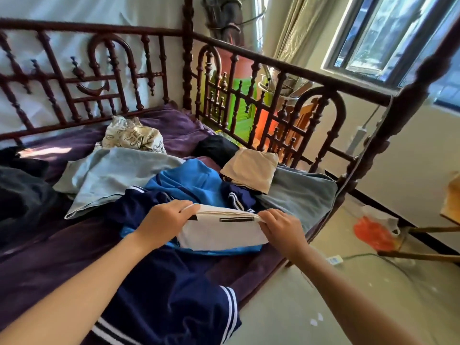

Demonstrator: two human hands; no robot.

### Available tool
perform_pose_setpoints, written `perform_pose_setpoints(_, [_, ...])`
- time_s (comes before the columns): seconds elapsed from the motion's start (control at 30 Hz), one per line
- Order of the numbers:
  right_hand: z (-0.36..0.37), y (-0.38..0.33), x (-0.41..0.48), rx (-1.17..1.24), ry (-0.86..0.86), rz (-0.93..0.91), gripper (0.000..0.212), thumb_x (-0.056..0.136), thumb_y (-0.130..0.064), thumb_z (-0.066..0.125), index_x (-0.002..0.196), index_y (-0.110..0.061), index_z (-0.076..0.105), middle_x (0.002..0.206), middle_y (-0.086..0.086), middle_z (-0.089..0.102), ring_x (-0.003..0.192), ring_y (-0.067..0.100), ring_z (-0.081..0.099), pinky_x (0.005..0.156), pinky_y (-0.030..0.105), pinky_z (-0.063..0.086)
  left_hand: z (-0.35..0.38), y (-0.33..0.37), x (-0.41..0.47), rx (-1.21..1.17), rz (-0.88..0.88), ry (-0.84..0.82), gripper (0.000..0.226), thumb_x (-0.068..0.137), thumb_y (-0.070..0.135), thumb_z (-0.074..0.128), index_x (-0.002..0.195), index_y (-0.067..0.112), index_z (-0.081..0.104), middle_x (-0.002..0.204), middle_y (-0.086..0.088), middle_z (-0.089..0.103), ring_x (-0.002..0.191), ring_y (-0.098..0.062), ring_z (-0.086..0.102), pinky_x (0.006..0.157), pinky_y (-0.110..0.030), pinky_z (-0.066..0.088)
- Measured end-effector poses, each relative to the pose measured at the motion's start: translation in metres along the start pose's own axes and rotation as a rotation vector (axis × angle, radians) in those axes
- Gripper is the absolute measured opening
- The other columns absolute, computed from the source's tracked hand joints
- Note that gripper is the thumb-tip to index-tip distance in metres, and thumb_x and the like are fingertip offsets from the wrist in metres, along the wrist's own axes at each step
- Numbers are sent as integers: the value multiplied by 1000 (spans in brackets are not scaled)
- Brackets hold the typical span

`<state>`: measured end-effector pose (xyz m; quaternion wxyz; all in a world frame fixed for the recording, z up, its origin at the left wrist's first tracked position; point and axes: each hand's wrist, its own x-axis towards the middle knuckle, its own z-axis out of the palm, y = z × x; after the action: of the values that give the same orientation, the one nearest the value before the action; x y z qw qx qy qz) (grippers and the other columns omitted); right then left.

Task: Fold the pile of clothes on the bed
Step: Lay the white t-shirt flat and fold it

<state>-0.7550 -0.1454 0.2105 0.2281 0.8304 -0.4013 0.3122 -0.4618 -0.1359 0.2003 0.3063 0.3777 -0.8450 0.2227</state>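
A white garment (219,232) with a black rectangular mark lies folded on top of a blue and navy jacket (174,290) near the bed's right edge. My left hand (164,217) grips its upper left edge, fingers curled over the fold. My right hand (281,225) pinches its upper right corner. Behind it lie a light blue-grey garment (112,175), a beige folded piece (251,170), a patterned cream cloth (132,135) and a black garment (216,145), all on the purple bedspread (49,257).
A dark carved wooden bed frame (273,115) rails the far side and the right end. Dark clothing (20,190) sits at the left. Beyond the bed's right edge is pale floor (323,307) with an orange plastic bag (373,232), a cable and a wooden chair.
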Motion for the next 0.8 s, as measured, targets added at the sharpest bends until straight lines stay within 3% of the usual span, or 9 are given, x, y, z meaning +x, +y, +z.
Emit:
perform_pose_setpoints(0.13, [27,40,29,-30,-57,-11,27,84,-22,46,71,-13,67,61,-1,60,51,18,60,38,22,41,40,-30,35,-22,-27,-3,46,59,-3,73,101,10,61,84,-8,70,66,-22,69,46,-26,54])
perform_pose_setpoints(0.2, [42,59,46,-20,-56,-9,32,88,-24,44,71,-12,68,60,-1,60,50,17,59,37,21,40,60,-47,51,-75,-54,-14,54,56,-6,78,102,11,58,83,-9,70,64,-23,68,44,-29,54])
perform_pose_setpoints(0.37, [80,97,76,1,-68,15,25,81,-23,48,70,-11,67,58,-1,58,47,18,57,36,20,38,109,-91,94,-105,-48,-62,32,73,8,41,104,17,48,77,-7,67,58,-22,65,38,-29,49])
perform_pose_setpoints(0.67, [192,199,98,60,-228,71,28,79,-27,45,67,-12,65,57,-2,60,42,19,57,33,20,38,240,-149,145,-194,-61,-301,34,70,18,39,102,28,46,76,8,70,58,-11,65,36,-18,44])
perform_pose_setpoints(0.8, [238,264,145,56,-176,84,28,80,-24,44,67,-10,65,60,1,61,48,20,60,36,21,37,304,-193,212,-228,-70,-240,35,71,16,40,105,24,47,81,-1,72,63,-16,67,45,-24,51])
